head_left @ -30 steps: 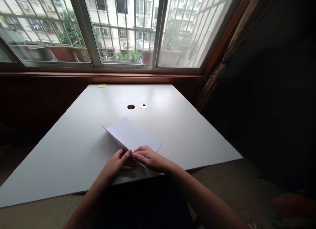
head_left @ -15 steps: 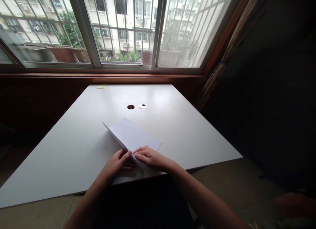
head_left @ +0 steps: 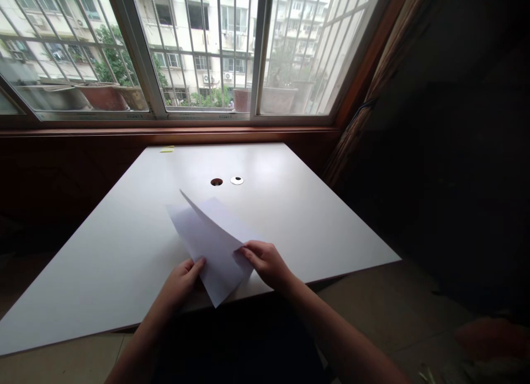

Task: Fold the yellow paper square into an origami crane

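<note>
A folded white sheet of paper (head_left: 213, 246) is held in both hands above the near part of the white table (head_left: 111, 224). My left hand (head_left: 184, 276) pinches its left edge, thumb on top and fingers underneath. My right hand (head_left: 265, 262) grips the raised upper layer at its right edge between thumb and fingers. That layer stands tilted up and apart from the layer below, which shows behind it. The paper's lowest corner points toward the table's front edge.
Toward the back of the table are a round hole (head_left: 216, 182) and a white disc cover (head_left: 237, 181) with a dark opening. Yellow tape (head_left: 167, 149) sticks to the far left edge. A barred window (head_left: 207, 53) rises behind, with a tied curtain (head_left: 356, 119) on the right.
The paper's upper layer has been lifted and opened, uncovering the surface beneath. My right hand moved right with that layer's edge; my left hand shifted slightly left along the paper.
</note>
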Tool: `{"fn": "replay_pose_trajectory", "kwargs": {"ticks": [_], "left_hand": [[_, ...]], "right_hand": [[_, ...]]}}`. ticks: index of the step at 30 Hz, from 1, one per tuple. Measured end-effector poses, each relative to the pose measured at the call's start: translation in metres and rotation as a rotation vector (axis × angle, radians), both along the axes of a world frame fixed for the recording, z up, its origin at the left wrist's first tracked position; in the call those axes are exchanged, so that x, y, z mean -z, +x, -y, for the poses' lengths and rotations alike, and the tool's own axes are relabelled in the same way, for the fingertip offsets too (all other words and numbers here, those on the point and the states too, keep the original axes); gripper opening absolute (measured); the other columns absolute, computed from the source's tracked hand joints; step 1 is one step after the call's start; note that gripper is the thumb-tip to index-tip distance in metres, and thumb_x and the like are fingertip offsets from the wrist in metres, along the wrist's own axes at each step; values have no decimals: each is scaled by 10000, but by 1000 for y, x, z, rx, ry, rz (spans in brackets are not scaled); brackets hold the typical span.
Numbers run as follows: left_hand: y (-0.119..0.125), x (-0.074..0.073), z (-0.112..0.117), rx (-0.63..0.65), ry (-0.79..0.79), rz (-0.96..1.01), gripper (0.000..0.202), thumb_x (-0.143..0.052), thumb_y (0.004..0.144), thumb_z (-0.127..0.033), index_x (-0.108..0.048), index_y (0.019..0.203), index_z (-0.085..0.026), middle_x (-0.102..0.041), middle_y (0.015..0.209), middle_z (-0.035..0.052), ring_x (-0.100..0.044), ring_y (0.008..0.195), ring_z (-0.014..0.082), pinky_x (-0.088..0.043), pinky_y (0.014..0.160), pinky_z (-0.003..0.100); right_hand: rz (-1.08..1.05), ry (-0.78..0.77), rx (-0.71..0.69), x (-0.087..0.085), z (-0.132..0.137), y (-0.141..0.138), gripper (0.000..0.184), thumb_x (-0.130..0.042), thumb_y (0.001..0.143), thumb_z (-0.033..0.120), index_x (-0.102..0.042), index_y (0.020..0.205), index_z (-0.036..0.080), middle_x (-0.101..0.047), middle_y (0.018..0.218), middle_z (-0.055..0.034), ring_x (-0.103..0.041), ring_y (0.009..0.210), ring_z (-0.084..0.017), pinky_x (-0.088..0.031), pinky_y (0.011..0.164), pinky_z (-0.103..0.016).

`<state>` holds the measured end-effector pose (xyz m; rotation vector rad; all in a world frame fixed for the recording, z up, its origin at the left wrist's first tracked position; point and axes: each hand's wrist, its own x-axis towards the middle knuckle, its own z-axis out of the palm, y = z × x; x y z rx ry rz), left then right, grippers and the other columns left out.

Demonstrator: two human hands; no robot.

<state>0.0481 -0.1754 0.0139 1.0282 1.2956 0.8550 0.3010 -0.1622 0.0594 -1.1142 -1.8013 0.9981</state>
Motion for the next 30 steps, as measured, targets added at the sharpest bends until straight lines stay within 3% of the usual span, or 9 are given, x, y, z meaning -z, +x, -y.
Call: {"fn": "replay_pose_trajectory", "kwargs": {"ticks": [4,8,12,16,20,26,30], "left_hand": [[-14,2,3,-59,-18,-12,545,-656,775,-627,-678,948,-111,-725,821,87,-689,781,264,-555,702,325],[-37,2,-1,-166,90,-355,574,-564,815,-660,-697,947,-118,-731,824,81,-684,810,278,-533,667,301],[-56,-6,-7,-200,163,-495,521,-535,835,-583,-731,958,-116,-756,989,97,-682,922,291,-540,749,290],[-65,-13,-12,-161,101,-471,562,-574,810,-608,-733,988,-99,-763,908,94,-698,830,287,-540,671,288],[-69,-12,-18,-169,76,-460,604,-616,787,-642,-715,1056,-110,-758,862,85,-703,772,274,-524,600,272],[-68,-8,-28,-207,132,-434,651,-629,801,-534,-588,1321,-143,-754,933,88,-706,734,231,-521,582,247],[-68,-9,-33,-323,184,-505,565,-611,790,-539,-684,1184,-140,-750,997,82,-697,857,251,-541,646,258]], "right_hand": [[-337,-159,209,-9,8,35,332,-557,940,470,-689,983,168,-735,856,-65,-701,696,-195,-559,620,-305],[-504,-112,528,-5,8,79,382,-678,831,529,-663,903,154,-630,704,5,-583,506,-119,-514,458,-241],[-651,-157,725,9,-1,117,392,-752,735,473,-679,974,171,-641,777,4,-577,600,-113,-487,461,-196],[-641,-285,831,23,-9,140,408,-731,704,420,-680,1032,184,-669,847,-16,-571,606,-122,-460,412,-195],[-497,-339,831,33,-12,151,404,-671,743,369,-681,1102,187,-692,954,-49,-588,652,-139,-483,407,-201],[-267,-304,724,45,-15,158,420,-644,773,369,-693,1140,173,-720,986,-71,-614,695,-178,-507,437,-229],[-253,-287,718,47,-17,159,425,-627,796,370,-683,1164,165,-722,985,-86,-633,690,-188,-523,467,-251]]}}
